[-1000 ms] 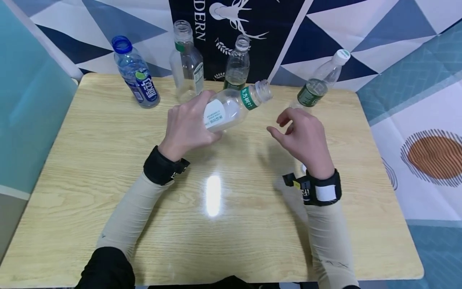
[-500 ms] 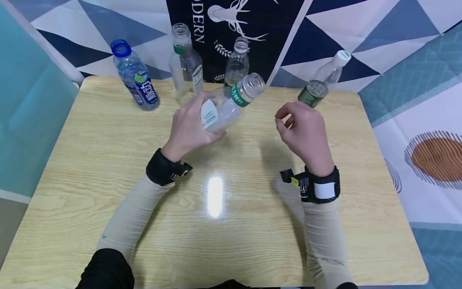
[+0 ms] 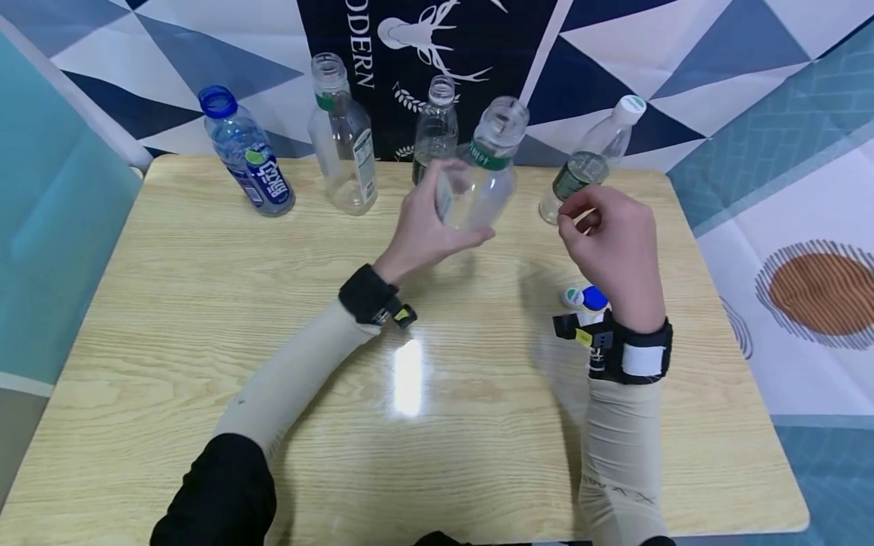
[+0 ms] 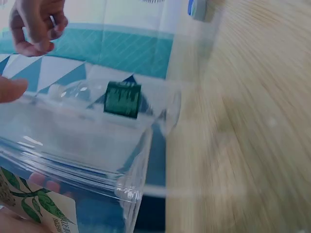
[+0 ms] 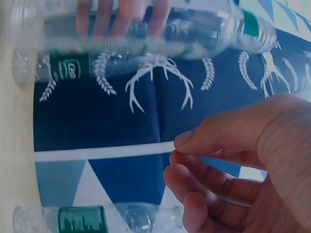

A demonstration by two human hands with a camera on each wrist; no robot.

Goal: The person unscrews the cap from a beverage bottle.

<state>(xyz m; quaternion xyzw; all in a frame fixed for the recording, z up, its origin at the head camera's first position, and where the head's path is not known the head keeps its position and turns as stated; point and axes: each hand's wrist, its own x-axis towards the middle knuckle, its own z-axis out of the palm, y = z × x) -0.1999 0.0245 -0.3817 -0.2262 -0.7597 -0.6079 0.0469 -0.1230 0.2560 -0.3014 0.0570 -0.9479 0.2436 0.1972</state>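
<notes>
My left hand [image 3: 437,220] grips a clear plastic bottle [image 3: 493,171] with a green neck band, its thumb and fingers on either side of the body. The bottle leans slightly to the right, and no cap shows on its mouth. In the left wrist view the bottle [image 4: 73,141] shows a leaf-printed label. My right hand [image 3: 611,246] hovers over the right side of the table, fingers loosely bent and holding nothing. In the right wrist view, the right hand's [image 5: 233,170] thumb and index tips are close together. Behind it stands a white-capped bottle [image 3: 589,163] with a green label.
Along the table's back edge stand a blue-necked bottle [image 3: 249,159], a large clear bottle [image 3: 344,155] and a smaller clear bottle [image 3: 435,129]. A white cap [image 3: 572,296] and a blue cap [image 3: 595,298] lie near my right wrist. A patterned cloth [image 3: 239,45] hangs behind the table [image 3: 205,318].
My left hand has carried its bottle to the right and turned it more upright. The right hand has shifted right, its thumb and index drawn closer, uncovering the caps.
</notes>
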